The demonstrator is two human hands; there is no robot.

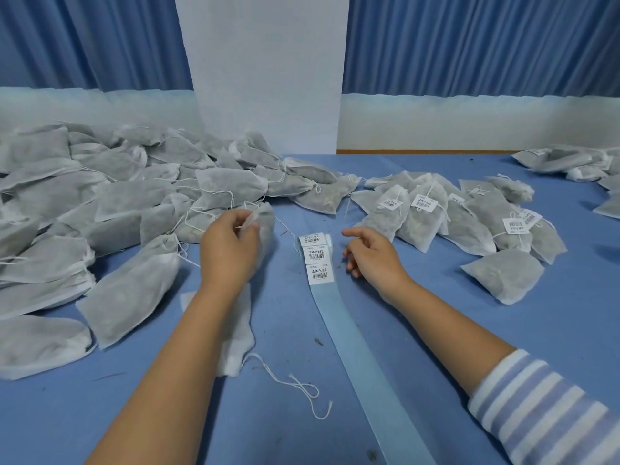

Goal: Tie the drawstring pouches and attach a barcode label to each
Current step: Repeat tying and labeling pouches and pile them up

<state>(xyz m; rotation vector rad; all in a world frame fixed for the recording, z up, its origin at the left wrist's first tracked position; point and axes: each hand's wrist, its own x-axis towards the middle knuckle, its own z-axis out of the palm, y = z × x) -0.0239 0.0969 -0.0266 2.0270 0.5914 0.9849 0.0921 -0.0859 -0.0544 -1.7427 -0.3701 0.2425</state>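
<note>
The left hand grips a pouch by one end, with thumb and fingers curled round the thin cloth. This pouch sits at the near edge of the big pile. The pile fills the left side of the table and runs off the left edge of the view.

The right hand holds nothing. Its fingers are loose and a little bent, and the first finger sticks out to the left. It is low over the table, just right of the labels. I cannot tell if it touches the cloth.

Three labels sit at the far end of a long pale strip. The strip runs from the bottom of the view up between the two arms. The hands are apart, with the labels in the gap between them.

Under the left forearm lies a flat pouch. Its white string trails to the right, near the strip but not on it.

Right of the right hand is a bunch of tagged pouches. More pouches lie at the far right edge. Bare blue table shows on both sides of the strip and all round the striped sleeve.
</note>
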